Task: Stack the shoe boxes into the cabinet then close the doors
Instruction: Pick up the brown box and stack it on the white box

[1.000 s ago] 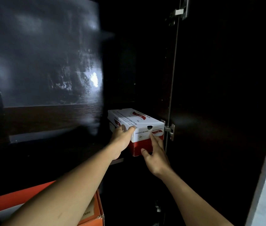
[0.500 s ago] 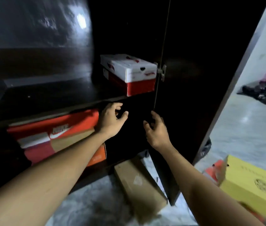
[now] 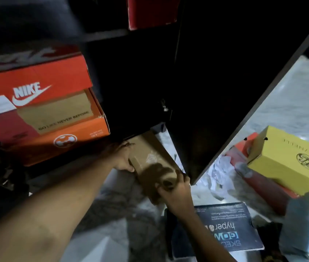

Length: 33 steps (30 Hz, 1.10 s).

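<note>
Fingers (image 3: 125,168) of both hands grip brown box (image 3: 154,163) | open door (image 3: 216,110) just beside (yellow box (image 3: 289,163) farther right)

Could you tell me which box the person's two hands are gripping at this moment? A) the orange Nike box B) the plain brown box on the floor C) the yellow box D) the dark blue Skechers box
B: the left hand and right hand hold opposite edges of the brown box at the foot of the cabinet.
</note>
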Tool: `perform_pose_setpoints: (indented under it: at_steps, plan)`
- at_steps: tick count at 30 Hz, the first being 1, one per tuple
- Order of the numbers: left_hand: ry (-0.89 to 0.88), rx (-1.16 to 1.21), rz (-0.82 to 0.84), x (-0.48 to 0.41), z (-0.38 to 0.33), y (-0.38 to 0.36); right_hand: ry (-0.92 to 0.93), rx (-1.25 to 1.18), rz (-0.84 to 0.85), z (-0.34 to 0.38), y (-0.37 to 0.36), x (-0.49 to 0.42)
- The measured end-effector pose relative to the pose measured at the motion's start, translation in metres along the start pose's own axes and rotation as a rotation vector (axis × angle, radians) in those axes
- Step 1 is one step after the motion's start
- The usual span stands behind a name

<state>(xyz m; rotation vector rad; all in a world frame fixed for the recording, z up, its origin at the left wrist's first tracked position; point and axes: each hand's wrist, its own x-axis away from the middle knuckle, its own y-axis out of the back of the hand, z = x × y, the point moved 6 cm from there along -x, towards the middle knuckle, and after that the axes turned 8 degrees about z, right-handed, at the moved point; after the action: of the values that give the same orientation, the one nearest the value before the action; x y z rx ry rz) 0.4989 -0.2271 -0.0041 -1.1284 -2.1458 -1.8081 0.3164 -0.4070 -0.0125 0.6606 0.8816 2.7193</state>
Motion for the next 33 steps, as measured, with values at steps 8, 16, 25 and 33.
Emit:
perform_pose_setpoints:
  at_steps: [8,16,25,33]
  plan:
    - [0.053,-0.17,0.087,-0.048,0.024,-0.017,-0.064,0.213,0.164,-0.017,-0.034,-0.023]
    - [0.149,-0.139,-0.027,0.005,0.044,-0.048,-0.003,0.29,0.254,-0.021,-0.034,-0.022]
    - [0.186,0.085,-0.275,0.095,0.061,-0.109,0.167,0.336,0.381,-0.016,-0.029,-0.042]
    - [0.221,0.185,-0.518,0.119,0.069,-0.141,0.229,0.244,0.482,-0.014,-0.026,-0.082]
